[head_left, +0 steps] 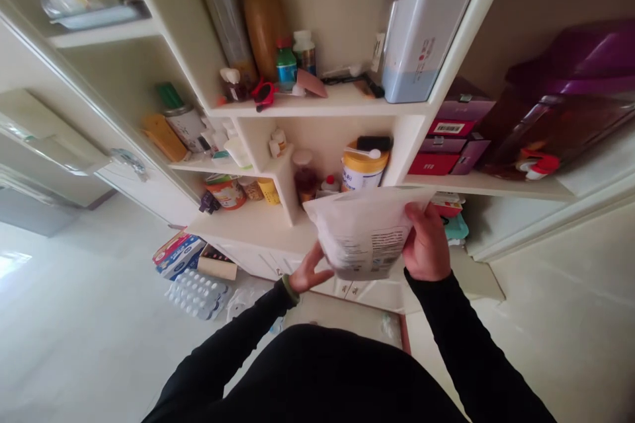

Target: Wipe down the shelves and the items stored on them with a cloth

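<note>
A whitish plastic bag with small printed text hangs upright in front of the shelves. My right hand is closed on its right edge, thumb on the side facing me. My left hand is at the lower left edge of the bag, thumb and fingers apart; I cannot tell how firmly it touches. A green band circles that wrist. Behind the bag stands a yellow-and-white tin with a white spoon on its lid. The bag's contents do not show clearly.
The white shelf unit holds a tall brown bottle, small medicine bottles, a pale metal canister, red and purple boxes, and a large purple-lidded container. Packs and boxes lie on the floor at left.
</note>
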